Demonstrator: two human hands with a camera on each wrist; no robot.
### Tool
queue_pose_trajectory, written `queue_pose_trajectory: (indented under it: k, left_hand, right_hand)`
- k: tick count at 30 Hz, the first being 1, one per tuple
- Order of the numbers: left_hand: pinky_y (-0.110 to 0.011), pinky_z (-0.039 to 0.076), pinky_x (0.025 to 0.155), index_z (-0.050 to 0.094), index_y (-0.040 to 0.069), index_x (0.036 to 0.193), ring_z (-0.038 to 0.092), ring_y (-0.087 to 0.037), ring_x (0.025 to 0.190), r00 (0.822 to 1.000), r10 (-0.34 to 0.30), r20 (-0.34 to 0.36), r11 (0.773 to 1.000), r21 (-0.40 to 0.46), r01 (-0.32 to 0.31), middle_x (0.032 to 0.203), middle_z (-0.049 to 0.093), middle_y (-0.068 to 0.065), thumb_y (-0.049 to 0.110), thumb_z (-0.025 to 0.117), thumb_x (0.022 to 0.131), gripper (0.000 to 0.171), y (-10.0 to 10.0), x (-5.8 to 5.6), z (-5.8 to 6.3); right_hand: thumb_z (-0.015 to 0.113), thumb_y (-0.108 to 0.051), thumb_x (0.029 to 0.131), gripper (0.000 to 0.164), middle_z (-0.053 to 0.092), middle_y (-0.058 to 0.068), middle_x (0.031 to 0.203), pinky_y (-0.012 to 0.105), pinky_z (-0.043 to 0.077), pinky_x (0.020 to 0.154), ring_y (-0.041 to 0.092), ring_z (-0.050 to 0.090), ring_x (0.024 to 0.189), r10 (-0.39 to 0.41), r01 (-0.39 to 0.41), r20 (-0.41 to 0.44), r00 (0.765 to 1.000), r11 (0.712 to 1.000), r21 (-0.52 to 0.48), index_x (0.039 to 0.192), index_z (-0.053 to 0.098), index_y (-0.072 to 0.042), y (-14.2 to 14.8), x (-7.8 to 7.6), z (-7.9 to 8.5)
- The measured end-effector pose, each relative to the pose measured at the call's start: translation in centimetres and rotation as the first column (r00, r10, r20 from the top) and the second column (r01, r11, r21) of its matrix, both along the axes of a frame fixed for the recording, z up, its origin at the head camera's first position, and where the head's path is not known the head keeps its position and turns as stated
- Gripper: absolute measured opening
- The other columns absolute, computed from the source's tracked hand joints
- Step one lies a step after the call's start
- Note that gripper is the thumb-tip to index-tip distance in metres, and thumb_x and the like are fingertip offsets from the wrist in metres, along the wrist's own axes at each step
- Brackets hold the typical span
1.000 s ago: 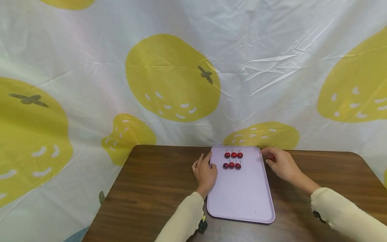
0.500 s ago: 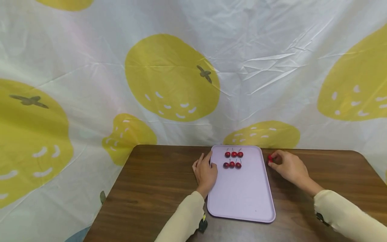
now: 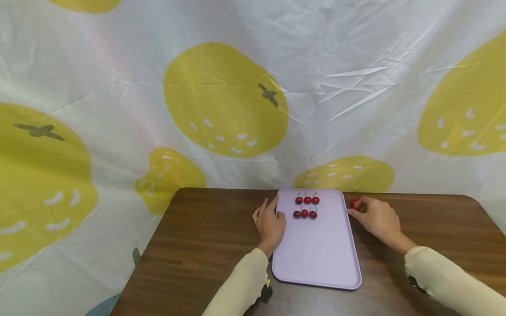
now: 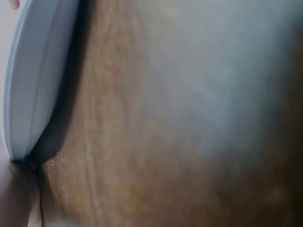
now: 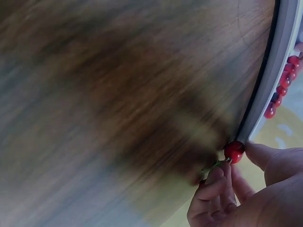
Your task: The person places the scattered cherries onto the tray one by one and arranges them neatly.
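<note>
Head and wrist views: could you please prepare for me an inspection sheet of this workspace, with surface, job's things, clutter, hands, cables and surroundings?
Surface: brown wood-grain table.
Job's things: lilac tray with far row of three cherries and near row of three cherries; small dark speck near its near right corner.
Clutter: nothing seen.
Left hand: rests at the tray's left edge.
Right hand: pinches a red cherry just outside the tray's right edge.
Cables: nothing seen.
Surroundings: pale cloth printed with yellow fruit, behind the table.
</note>
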State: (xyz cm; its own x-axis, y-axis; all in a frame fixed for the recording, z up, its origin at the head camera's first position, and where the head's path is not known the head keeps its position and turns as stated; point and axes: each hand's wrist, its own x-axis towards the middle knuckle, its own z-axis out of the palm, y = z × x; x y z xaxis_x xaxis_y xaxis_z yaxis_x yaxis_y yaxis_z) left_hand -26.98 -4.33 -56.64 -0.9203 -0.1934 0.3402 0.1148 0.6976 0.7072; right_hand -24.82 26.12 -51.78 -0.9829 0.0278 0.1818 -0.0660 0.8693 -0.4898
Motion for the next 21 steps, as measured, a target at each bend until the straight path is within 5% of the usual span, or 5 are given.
queue_pose_trajectory:
  k: [21]
  left_hand:
    - [-0.052,0.032,0.119,0.069,0.014,0.142,0.056,-0.028,0.147,1.000,-0.010,-0.006,1.000,0.016,0.010,0.137,0.074,-0.003,0.006,0.065,0.096,0.047,-0.05,0.21,0.31]
  right_hand:
    - [0.075,-0.029,0.092,0.019,0.080,0.009,0.095,0.041,0.047,0.057,0.035,0.074,0.085,0.015,-0.015,0.021,1.000,1.000,-0.018,0.102,0.075,-0.013,-0.78,0.19,-0.14]
